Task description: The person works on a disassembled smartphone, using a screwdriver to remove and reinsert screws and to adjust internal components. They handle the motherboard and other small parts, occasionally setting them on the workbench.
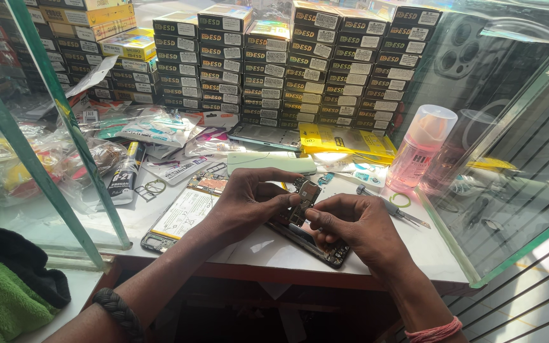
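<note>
On a white counter [414,244] before stacked boxes [300,63], the left hand [249,197] and right hand [351,222] pinch a circuit board [305,194], lifted partway off the opened phone [312,244] beneath.

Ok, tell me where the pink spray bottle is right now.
In the head view the pink spray bottle stands upright on the right of the white counter, against the glass wall, beyond the right hand and beside the yellow packet.
</note>
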